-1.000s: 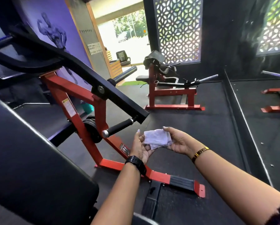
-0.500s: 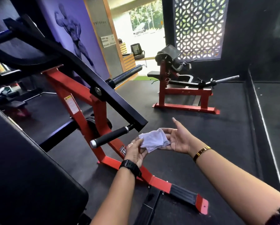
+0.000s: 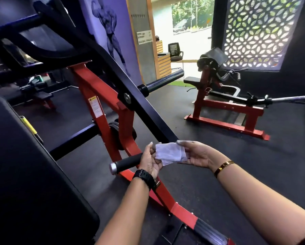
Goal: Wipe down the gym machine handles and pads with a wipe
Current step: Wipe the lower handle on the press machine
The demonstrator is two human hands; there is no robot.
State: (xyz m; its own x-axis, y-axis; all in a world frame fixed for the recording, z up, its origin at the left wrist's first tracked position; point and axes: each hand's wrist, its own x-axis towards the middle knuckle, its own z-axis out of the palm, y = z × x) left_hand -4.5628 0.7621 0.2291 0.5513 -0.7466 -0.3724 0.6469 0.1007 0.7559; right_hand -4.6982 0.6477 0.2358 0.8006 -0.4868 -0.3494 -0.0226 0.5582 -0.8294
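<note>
Around: black lever arm (image 3: 139,106) slants down right to the hands; big pad (image 3: 24,174) hogs the lower left.
Wipe: wipe (image 3: 171,152) spread between both hands, just right of the handle (image 3: 128,162).
Grip: left hand (image 3: 150,162) pinches one end, right hand (image 3: 197,154) the other.
Handle axis: lower-left to upper-right, chrome cap lower-left.
Room: open floor (image 3: 254,174) on the right.

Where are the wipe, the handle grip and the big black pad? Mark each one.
wipe (image 3: 169,153): head view, middle of the white sheet.
handle grip (image 3: 128,161): head view, midway along the black foam.
pad (image 3: 24,174): head view, bare black upholstery, lower left.
</note>
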